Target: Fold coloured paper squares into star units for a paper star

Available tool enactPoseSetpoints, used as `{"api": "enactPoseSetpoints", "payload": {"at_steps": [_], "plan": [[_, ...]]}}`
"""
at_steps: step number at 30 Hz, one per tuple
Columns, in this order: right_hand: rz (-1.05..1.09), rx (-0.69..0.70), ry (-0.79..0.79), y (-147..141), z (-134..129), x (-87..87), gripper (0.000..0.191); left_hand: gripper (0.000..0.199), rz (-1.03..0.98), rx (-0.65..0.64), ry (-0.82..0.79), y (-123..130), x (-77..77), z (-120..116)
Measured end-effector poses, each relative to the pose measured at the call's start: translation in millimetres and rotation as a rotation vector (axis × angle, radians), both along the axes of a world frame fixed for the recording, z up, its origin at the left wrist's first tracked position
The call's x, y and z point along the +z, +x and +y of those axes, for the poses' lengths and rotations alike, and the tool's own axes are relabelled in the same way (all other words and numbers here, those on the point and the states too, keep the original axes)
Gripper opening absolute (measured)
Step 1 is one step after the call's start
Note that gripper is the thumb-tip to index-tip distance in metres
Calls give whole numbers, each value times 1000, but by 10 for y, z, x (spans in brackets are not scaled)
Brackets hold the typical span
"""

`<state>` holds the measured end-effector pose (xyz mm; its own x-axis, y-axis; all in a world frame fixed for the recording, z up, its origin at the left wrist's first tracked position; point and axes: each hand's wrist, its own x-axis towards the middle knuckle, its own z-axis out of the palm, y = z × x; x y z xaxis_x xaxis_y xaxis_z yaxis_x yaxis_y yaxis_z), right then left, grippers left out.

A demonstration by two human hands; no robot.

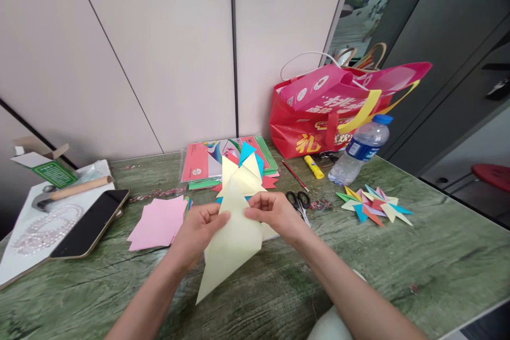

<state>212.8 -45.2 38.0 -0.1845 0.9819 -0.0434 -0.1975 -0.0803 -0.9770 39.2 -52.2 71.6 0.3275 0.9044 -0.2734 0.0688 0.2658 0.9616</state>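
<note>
Between my two hands is a pale yellow sheet of origami paper [235, 241], partly folded, with one long corner pointing down toward me. My left hand [197, 231] pinches its left edge between thumb and fingers. On the opposite edge, my right hand [277, 212] pinches it the same way. Just behind the paper lie folded pieces in cream [252, 170], blue [247, 153] and red; the held sheet hides part of them. A stack of pink paper squares [159, 223] sits left of my left hand. Black-handled scissors [298, 203] rest beyond my right hand.
Packaged coloured paper [203, 159] lies against the wall. At right are a folded paper star [374, 204], a water bottle [360, 151], a glue stick [314, 167], a red pencil [295, 175] and a red bag [303, 127]. At left are a phone [91, 223], a hammer [77, 190] and a green box [56, 172].
</note>
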Motion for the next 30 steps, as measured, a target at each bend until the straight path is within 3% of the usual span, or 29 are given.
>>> {"api": "enactPoseSetpoints", "payload": {"at_steps": [9, 23, 30], "plan": [[84, 51, -25, 21, 15, -23, 25, 23, 0, -35, 2, -13, 19, -8], [107, 5, -40, 14, 28, -46, 24, 25, 30, -47, 2, 25, 10, -31], [183, 20, -54, 12, 39, -46, 23, 31, 50, -129, -21, 46, -9, -44]]}}
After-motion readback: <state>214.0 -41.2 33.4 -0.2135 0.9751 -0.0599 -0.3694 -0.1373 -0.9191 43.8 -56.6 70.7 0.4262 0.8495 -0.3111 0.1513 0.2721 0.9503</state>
